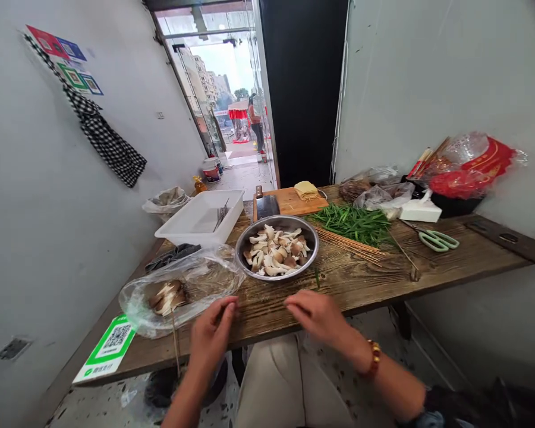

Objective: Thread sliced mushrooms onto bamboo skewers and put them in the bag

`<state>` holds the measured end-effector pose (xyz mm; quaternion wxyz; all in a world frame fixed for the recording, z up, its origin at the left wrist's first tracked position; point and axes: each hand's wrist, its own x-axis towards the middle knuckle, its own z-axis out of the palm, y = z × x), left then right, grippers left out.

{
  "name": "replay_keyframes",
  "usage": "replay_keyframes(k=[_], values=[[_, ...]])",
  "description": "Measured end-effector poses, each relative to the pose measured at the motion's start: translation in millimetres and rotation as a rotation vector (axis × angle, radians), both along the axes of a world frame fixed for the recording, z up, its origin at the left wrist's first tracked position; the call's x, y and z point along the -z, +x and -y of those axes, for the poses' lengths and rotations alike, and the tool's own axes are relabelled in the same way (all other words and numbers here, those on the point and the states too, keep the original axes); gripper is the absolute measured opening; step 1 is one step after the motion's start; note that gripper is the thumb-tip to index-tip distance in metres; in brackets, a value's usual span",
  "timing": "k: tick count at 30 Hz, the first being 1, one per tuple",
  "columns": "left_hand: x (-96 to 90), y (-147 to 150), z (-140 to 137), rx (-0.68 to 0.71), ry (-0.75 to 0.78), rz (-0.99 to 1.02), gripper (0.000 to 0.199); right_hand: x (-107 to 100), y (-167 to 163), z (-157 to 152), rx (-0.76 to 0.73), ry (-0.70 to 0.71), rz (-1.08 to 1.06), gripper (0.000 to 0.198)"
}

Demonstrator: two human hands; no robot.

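Left hand [210, 331] loosely curled, right hand [316, 314] apart, fingers bent inward, forearms [188, 389] angled together.

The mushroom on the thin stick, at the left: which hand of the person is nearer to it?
Left. The left hand is a little to the right of the mushroom; the right hand is farther right, on the near side of the metal bowl.

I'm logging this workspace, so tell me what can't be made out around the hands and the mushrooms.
All in the head view:
Right hand: its palm, hidden by its own back.
Steel bowl: its bottom, covered by mushrooms.
Green card: its smallest print, too small to read.
Right sleeve: cut off by the picture's edge.
Person outside: clothing details, too small.
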<state>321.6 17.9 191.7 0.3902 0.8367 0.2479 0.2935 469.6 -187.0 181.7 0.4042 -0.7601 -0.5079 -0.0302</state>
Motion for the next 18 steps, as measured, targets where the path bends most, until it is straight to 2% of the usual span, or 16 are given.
replay_keyframes(k=[4,9,14,18], values=[[11.4,29.2,35.5,0.139,-0.212,-0.005,0.026,4.4,70.8,38.4,0.307,-0.060,0.009,0.027],[16.8,56.6,50.9,0.147,-0.365,0.045,0.025,6.9,144.0,29.5,0.423,-0.272,0.081,0.022],[21.3,58.8,50.3,0.118,-0.396,0.062,0.024,14.5,175.2,4.5,0.445,-0.467,0.148,0.016],[23.5,55.6,50.8,0.138,-0.381,0.041,0.023,23.5,186.7,-5.0,0.445,-0.598,0.179,0.020]])
